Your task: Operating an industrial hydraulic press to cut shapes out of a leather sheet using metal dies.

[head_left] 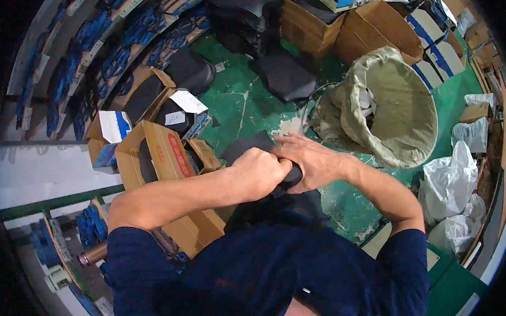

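Note:
Both my hands meet in front of my body on a dark grey-black piece of material (pixel 248 146), which looks like sheet or cover stuff; its exact kind does not show. My left hand (pixel 257 172) is closed in a fist on it, thumb side toward my right hand. Over the piece's near end curls my right hand (pixel 308 161), its thumb below and its fingers reaching across to the left knuckles. A dark rounded end of the piece shows between the two hands. More black material hangs below them, against my dark shirt.
Open cardboard boxes (pixel 165 154) with black pieces stand at the left, beside racks of blue parts (pixel 121 62). Black padded pieces (pixel 285 74) lie on the green floor (pixel 233 100). A cloth-lined basket (pixel 424 109) stands at the right, near white plastic bags (pixel 450 175).

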`<act>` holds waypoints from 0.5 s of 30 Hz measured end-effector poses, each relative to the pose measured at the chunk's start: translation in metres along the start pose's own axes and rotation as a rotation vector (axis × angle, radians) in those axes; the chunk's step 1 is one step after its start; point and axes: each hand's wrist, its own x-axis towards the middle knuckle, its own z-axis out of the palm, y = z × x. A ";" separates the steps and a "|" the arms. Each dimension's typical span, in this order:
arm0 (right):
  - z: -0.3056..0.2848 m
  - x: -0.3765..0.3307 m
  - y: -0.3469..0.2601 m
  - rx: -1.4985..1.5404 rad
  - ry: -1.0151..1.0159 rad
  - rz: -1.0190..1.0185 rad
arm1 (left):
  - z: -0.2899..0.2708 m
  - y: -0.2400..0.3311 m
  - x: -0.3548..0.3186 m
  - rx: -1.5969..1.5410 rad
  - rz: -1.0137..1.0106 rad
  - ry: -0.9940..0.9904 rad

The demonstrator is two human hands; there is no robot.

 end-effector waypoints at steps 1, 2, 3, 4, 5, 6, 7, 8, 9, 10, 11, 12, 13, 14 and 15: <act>-0.007 0.009 0.004 0.133 -0.029 0.070 | -0.007 -0.016 0.003 -0.002 0.002 -0.002; -0.008 0.015 0.013 0.055 0.076 0.037 | -0.013 -0.031 0.006 -0.019 0.011 -0.053; -0.012 0.024 0.018 -0.018 0.183 0.007 | -0.018 -0.045 0.009 -0.036 0.021 -0.109; -0.022 0.033 0.024 -0.011 0.189 0.013 | -0.022 -0.062 0.010 -0.031 0.042 -0.072; -0.035 0.040 0.031 0.089 0.032 0.177 | -0.028 -0.079 0.012 -0.008 0.034 -0.084; -0.050 0.047 0.038 0.184 -0.123 0.343 | -0.037 -0.095 0.016 -0.008 0.022 -0.124; -0.052 0.049 0.048 0.187 -0.116 0.351 | -0.044 -0.111 0.019 -0.009 0.008 -0.163; -0.047 0.048 0.060 0.211 0.000 0.327 | -0.046 -0.123 0.022 -0.035 -0.015 -0.148; -0.041 0.049 0.072 0.234 0.115 0.291 | -0.050 -0.137 0.028 -0.032 -0.016 -0.152; -0.039 0.055 0.079 0.266 0.291 0.256 | -0.053 -0.153 0.032 -0.043 -0.042 -0.144; -0.039 0.060 0.092 0.428 0.253 0.359 | -0.056 -0.168 0.037 -0.054 -0.070 -0.138; -0.029 0.063 0.109 0.474 0.370 0.344 | -0.059 -0.184 0.041 -0.084 -0.069 -0.108; -0.020 0.069 0.130 0.519 0.489 0.329 | -0.061 -0.200 0.047 -0.050 -0.101 -0.142; -0.018 0.071 0.146 0.518 0.443 0.371 | -0.065 -0.216 0.051 -0.072 -0.117 -0.125; -0.011 0.077 0.157 0.535 0.446 0.380 | -0.068 -0.230 0.055 -0.098 -0.131 -0.108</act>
